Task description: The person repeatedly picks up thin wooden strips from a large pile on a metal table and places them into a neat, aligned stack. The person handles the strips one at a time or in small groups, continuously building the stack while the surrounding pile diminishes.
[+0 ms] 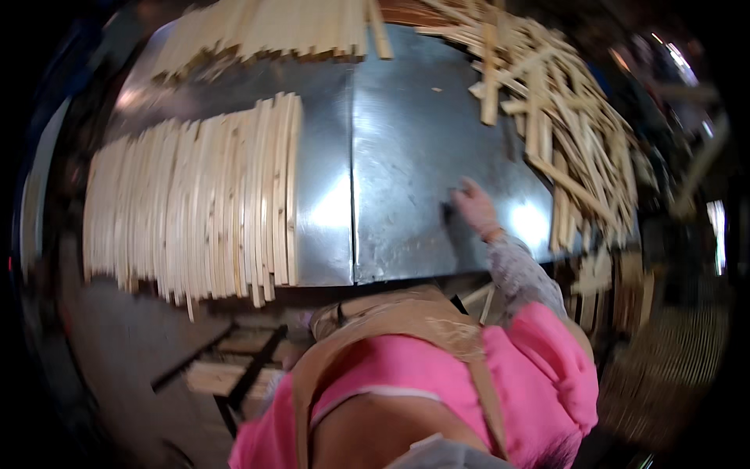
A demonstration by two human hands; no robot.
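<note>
My right hand [475,209] hovers over the right part of a shiny metal tabletop [414,148], a little blurred. Its fingers reach forward and slightly apart, and nothing shows in them. Right of this hand lies a jumbled heap of thin wooden strips [574,141]. On the left, a row of wooden strips [191,199] lies side by side, their near ends jutting past the table's front edge. My left arm is low beside my body; its hand is mostly hidden and blurred near the brown apron [375,313], so its fingers cannot be made out.
Another row of wooden strips [273,27] lies along the far left of the table. A seam divides the metal top. Below the front edge at left stands a dark metal frame [250,371] with boards in it. Stacked wood pieces [598,281] sit below the right corner.
</note>
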